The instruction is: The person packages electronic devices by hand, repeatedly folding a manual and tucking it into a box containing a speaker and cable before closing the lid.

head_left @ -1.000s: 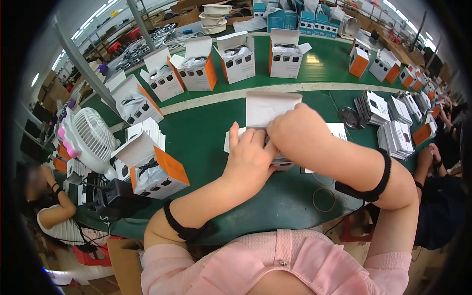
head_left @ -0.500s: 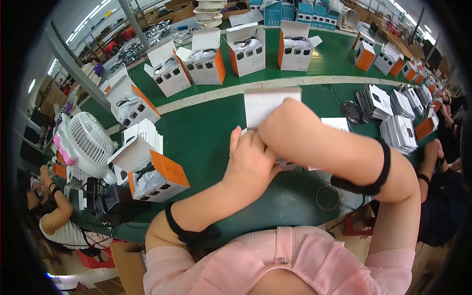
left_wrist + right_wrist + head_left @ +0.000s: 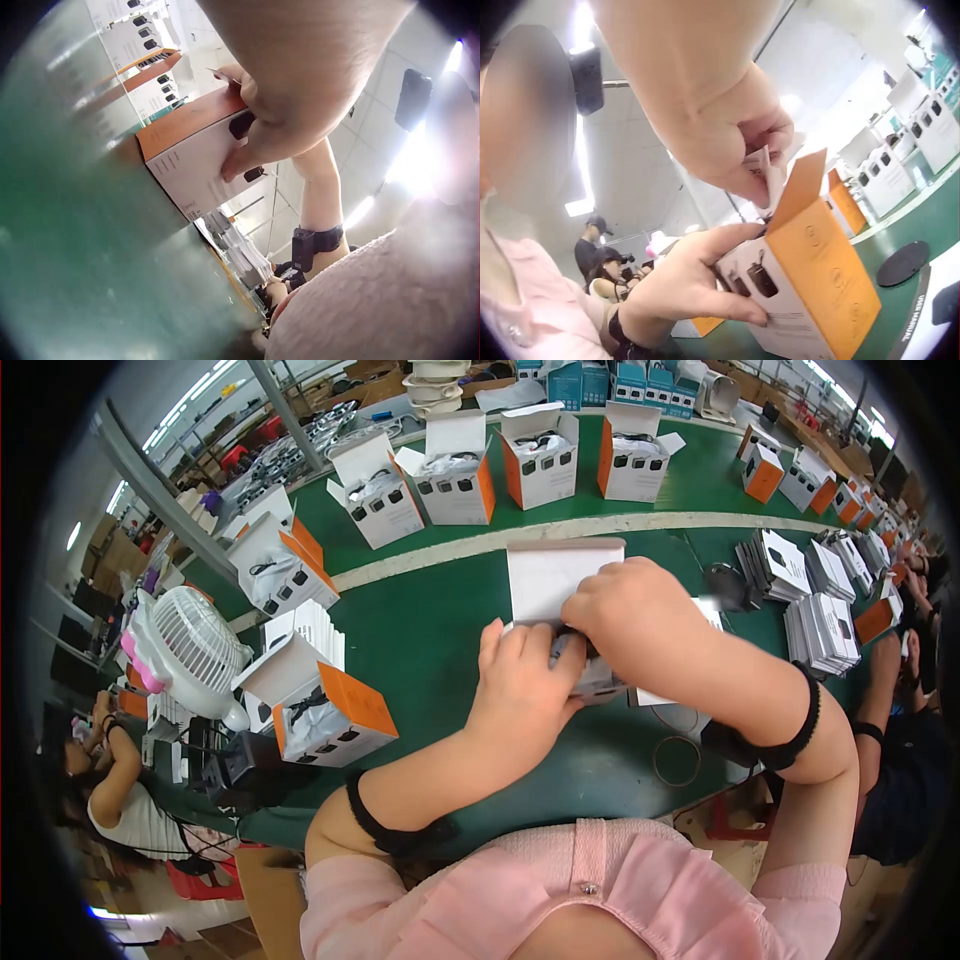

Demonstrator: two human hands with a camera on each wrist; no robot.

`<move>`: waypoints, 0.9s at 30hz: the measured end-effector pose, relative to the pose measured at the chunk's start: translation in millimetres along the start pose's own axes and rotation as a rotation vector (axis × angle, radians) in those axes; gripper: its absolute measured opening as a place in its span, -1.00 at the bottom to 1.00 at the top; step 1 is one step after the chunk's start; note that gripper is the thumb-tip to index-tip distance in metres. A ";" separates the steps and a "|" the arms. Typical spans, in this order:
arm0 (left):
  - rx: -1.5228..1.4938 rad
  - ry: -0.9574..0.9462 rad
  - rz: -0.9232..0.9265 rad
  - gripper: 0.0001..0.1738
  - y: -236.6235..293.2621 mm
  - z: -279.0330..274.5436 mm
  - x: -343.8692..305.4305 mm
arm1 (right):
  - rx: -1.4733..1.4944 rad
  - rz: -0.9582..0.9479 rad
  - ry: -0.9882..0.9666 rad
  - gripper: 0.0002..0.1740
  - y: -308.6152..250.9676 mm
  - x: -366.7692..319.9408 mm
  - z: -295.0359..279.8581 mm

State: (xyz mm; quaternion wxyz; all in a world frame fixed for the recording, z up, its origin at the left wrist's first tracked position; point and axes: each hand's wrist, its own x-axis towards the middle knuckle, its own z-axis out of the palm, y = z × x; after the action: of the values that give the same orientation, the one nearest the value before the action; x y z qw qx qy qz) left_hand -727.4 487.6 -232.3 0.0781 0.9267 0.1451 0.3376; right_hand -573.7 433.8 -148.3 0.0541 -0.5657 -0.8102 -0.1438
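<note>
An open white-and-orange box (image 3: 606,686) with pictures of black devices on its front stands before me, lid raised at the far side. My left hand (image 3: 525,678) grips its near left part; in the right wrist view its thumb lies over the top edge and its fingers against the printed front. Over the opening, my right hand (image 3: 622,605) is bent down at the wrist. Its fingers pinch a thin white printed piece (image 3: 759,163), beside the upright orange side flap (image 3: 801,186). Dark cable shows at the box mouth; most of the contents are hidden by my hands.
Another open box (image 3: 335,725) stands to the left, near a white fan (image 3: 190,650). Several open boxes (image 3: 540,460) line the green surface beyond the pale strip. Stacks of booklets (image 3: 822,632) and a dark disc (image 3: 730,585) lie to the right. Other people sit on both sides.
The right hand has shifted slightly rightward from the left hand, uncovering some of the box mouth between them. The left hand stays on the box. The head view has swung a little.
</note>
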 end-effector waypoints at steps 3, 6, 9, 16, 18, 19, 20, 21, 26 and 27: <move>0.005 0.012 0.033 -0.30 -3.8 -2.9 -7.5 | 0.193 0.159 0.096 -0.87 -3.5 0.0 5.2; 0.006 0.014 0.041 -0.29 -7.4 -3.3 -9.4 | 0.265 0.204 0.064 -0.88 -4.6 2.2 15.4; -0.007 -0.004 0.024 -0.29 -7.4 -0.8 -6.8 | 0.050 0.063 -0.029 -0.88 -0.5 7.2 26.0; 0.019 -0.003 0.020 -0.26 -5.3 -4.5 -11.1 | -0.050 0.109 0.088 -0.92 -8.2 -6.3 -1.3; 0.018 -0.019 0.015 -0.26 -6.3 -5.7 -14.8 | -0.066 0.061 0.022 -0.92 -6.0 0.9 6.3; 0.025 -0.023 0.021 -0.26 -6.9 -5.9 -12.3 | -0.096 0.011 -0.032 -0.91 -3.4 3.7 9.4; 0.027 -0.022 0.027 -0.26 -8.6 -6.4 -12.5 | -0.100 0.015 -0.027 -0.91 -5.0 6.7 13.9; 0.032 -0.021 0.031 -0.26 -9.8 -6.6 -14.1 | -0.142 -0.012 -0.069 -0.92 -8.0 9.5 18.7; 0.042 -0.032 0.044 -0.24 -13.3 -10.7 -17.0 | -0.210 -0.061 -0.221 -0.89 -16.0 11.8 12.5; 0.018 -0.055 0.043 -0.23 -14.0 -15.1 -17.2 | -0.149 -0.054 -0.252 -0.85 -13.2 11.3 10.6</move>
State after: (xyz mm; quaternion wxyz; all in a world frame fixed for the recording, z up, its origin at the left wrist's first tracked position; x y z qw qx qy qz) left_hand -752.8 496.0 -234.6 0.0665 0.9392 0.1259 0.3124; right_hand -589.3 442.9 -157.8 -0.0941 -0.5597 -0.8125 -0.1328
